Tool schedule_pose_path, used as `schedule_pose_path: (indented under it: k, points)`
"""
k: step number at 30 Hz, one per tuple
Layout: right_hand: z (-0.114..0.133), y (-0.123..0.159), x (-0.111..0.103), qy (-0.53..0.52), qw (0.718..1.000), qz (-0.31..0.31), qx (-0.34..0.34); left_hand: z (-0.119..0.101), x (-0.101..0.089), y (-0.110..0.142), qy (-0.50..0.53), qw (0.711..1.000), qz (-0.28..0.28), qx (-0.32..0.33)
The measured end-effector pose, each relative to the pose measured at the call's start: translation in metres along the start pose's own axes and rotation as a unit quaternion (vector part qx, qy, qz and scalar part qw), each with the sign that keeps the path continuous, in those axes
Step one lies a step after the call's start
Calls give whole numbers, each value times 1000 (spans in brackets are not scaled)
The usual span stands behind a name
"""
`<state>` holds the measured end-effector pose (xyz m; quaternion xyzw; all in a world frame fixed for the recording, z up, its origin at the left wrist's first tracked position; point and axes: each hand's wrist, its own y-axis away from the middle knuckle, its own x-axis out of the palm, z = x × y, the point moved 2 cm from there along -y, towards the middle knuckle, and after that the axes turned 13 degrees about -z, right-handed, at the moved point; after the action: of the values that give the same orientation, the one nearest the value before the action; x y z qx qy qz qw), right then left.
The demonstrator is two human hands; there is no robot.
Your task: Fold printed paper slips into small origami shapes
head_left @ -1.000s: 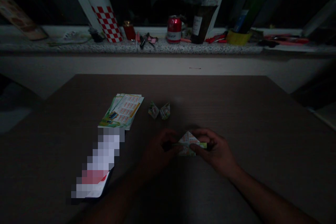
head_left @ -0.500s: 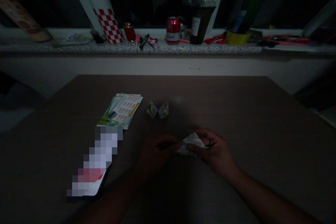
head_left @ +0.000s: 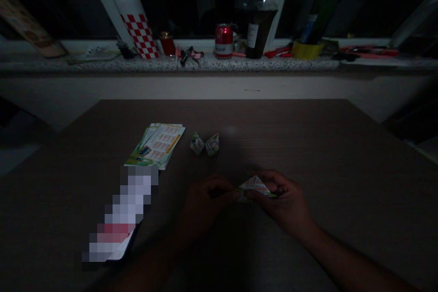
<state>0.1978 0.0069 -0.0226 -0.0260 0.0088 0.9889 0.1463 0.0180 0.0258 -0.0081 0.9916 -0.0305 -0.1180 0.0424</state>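
Between my two hands is a small piece of printed paper (head_left: 256,184), folded so that a triangular peak points away from me. My left hand (head_left: 208,198) pinches its left edge between thumb and fingers. On the other side, my right hand (head_left: 285,198) grips it with the thumb in front and the fingers behind. Farther back stand two small folded paper shapes (head_left: 204,144) with pointed tips, side by side. A stack of printed calendar sheets (head_left: 157,143) lies to their left. The undersides of the held paper are hidden by my fingers.
Left of my hands, a lit phone (head_left: 119,223) with a blurred-out screen lies on the brown table (head_left: 308,137). Along the granite windowsill (head_left: 205,63) stand a checkered bottle (head_left: 140,32), a red can (head_left: 223,41), a dark cup (head_left: 257,32) and a green bottle (head_left: 325,4).
My left thumb and fingers have shifted slightly right along the paper's lower edge, covering more of it. The paper stays in both hands. The camera view has moved a little.
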Motion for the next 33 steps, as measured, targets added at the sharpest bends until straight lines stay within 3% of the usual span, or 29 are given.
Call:
schedule_pose_path:
  k: [6, 16, 25, 33]
  points:
    - [0, 0, 1, -22, 999, 20, 34, 5, -2, 1, -23, 998, 23, -55]
    - [-5, -3, 3, -53, 995, 58, 66, -1, 0, 2, -144, 989, 31, 10]
    - [-4, -5, 3, -76, 987, 65, 127, -1, 0, 1, -162, 984, 65, 44]
    - [-4, -8, 4, -70, 989, 66, 114, 4, 2, -2, -175, 977, 92, 74]
